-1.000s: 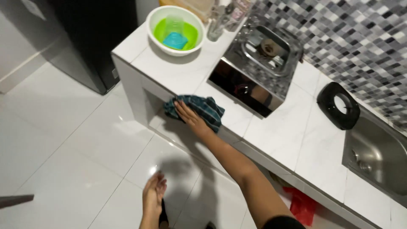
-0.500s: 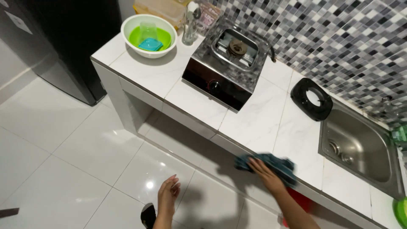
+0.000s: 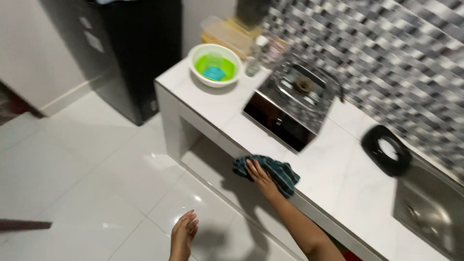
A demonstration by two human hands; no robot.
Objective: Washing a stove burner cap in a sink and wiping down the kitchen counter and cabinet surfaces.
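Lowest and furthest left, the left hand point(image 3: 183, 235) hangs free over the glossy white tiled floor point(image 3: 96, 164), fingers straight and loosely together, palm turned inward, holding nothing and touching nothing. To its right, the right hand point(image 3: 260, 177) lies flat on the dark teal checked cloth point(image 3: 268, 170), which sits bunched at the front edge of the white tiled counter point(image 3: 217, 104), just in front of the black-fronted steel single-burner gas stove point(image 3: 292, 104). The fingers are spread and pressed down on the cloth's near side, not curled around it, so the hand is open upon it, pinning it more than gripping. The forearm runs up from the lower right, wrist nearly straight, elbow out of view below. The cloth looks soft, light and limp; it should fold and drag under a flat palm, and slide readily on the smooth tile, perhaps the more so if damp, which cannot be told here. A flat press on its middle, or a pinch of the gathered folds, seems the surest hold. Farther back stands a white round plastic basin with a green bowl inside point(image 3: 215, 65); to the right lie a black ring-shaped burner support point(image 3: 386, 151) and a steel sink point(image 3: 430, 212), both well apart from the cloth
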